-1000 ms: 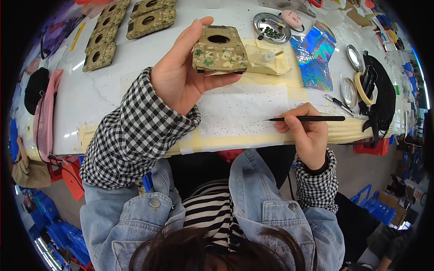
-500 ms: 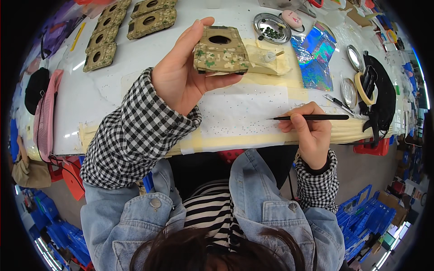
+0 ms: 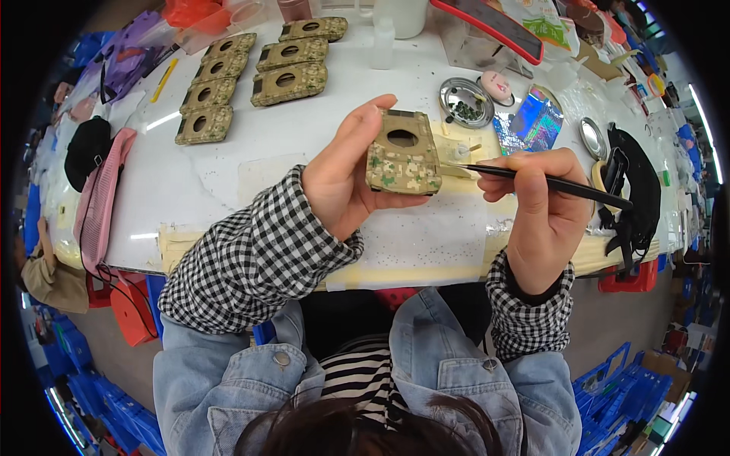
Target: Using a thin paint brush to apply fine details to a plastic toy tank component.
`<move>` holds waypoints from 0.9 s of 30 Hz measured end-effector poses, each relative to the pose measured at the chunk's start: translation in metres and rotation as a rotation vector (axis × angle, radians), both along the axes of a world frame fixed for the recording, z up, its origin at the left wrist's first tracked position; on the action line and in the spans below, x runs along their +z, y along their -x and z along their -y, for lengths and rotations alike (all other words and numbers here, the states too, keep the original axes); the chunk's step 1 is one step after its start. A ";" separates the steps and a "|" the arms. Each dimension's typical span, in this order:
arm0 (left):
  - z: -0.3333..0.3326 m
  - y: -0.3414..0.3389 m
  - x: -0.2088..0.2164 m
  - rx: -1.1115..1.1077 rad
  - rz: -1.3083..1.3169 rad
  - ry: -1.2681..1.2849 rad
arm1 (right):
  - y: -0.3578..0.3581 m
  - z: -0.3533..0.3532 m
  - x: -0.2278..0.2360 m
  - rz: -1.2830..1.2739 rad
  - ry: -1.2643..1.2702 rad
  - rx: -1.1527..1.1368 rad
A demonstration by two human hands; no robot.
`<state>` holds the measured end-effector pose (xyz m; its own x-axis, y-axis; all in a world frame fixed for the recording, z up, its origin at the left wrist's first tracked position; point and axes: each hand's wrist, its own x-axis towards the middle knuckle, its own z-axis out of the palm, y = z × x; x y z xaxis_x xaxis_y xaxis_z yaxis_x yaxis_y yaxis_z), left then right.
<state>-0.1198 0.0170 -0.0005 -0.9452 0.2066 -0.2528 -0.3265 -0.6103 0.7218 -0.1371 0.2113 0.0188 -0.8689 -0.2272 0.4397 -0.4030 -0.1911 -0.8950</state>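
My left hand [image 3: 342, 163] is closed on a camouflage-painted model tank hull [image 3: 403, 163], a boxy piece with an oval hole in its top. The fingers go under the hull and the thumb is along its left side. In my right hand [image 3: 544, 205] is a pair of slim black tweezers [image 3: 578, 188], pinched between thumb and fingers. Their fine tip points left, close to the hull's right edge but apart from it. Whether the tip holds anything is too small to tell. Below the hands lies a white paper sheet [image 3: 411, 247] sprinkled with many tiny specks.
Similar camouflage hulls [image 3: 289, 82] stand in rows at the back left. Behind my right hand are a round metal dish [image 3: 465, 114] with dark green bits, a shiny holographic pouch [image 3: 530, 121] and a phone in a red case [image 3: 494, 29]. A black bag [image 3: 642, 190] lies far right.
The tweezers have risen from over the speckled sheet to beside the hull. My view has shifted, showing more of the table's far side. My left hand still holds the hull.
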 end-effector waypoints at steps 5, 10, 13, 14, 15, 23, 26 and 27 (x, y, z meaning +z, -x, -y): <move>0.000 -0.001 0.000 -0.005 -0.003 -0.015 | 0.006 0.010 -0.009 -0.119 -0.140 -0.026; -0.001 -0.002 0.000 -0.001 -0.010 0.007 | 0.006 0.020 -0.010 -0.103 -0.086 0.027; -0.001 -0.002 0.001 -0.001 -0.008 0.011 | 0.005 0.020 -0.012 -0.062 -0.061 0.081; -0.001 -0.002 0.000 -0.001 -0.010 0.007 | 0.005 0.019 -0.012 -0.060 -0.062 0.104; -0.001 -0.002 0.000 -0.003 -0.011 0.003 | 0.005 0.018 -0.013 -0.057 -0.064 0.126; -0.001 -0.002 0.000 -0.003 -0.004 0.018 | 0.002 0.024 -0.010 -0.073 -0.087 0.054; -0.001 -0.002 0.001 -0.002 0.001 0.024 | 0.002 0.023 -0.011 -0.073 -0.097 0.044; -0.002 -0.001 0.001 -0.002 0.003 0.024 | 0.002 0.023 -0.011 -0.071 -0.101 0.040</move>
